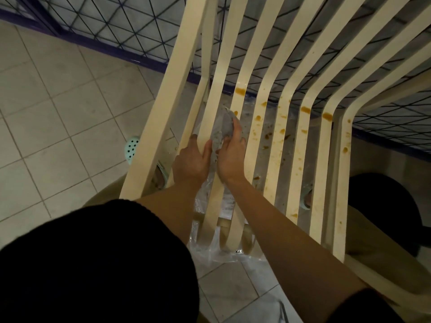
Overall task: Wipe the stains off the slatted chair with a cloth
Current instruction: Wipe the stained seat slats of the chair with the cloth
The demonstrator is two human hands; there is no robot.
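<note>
A cream slatted chair (300, 141) fills the middle and right of the view, seen from above. Brown stains (305, 109) dot its middle and right slats, thickest where seat bends into back. A grey cloth (222, 128) is bunched around one of the left slats. My right hand (231, 155) grips the cloth against that slat. My left hand (192, 159) lies on the neighbouring slat to the left, its thumb touching the cloth and its fingers reaching between the slats.
Clear plastic sheeting (210, 250) lies on the tiled floor (51, 117) under the chair. Mint perforated sandals (131, 148) show through the slats. A dark wire-grid screen (121, 26) runs along the back. A black round object (384, 210) sits at right.
</note>
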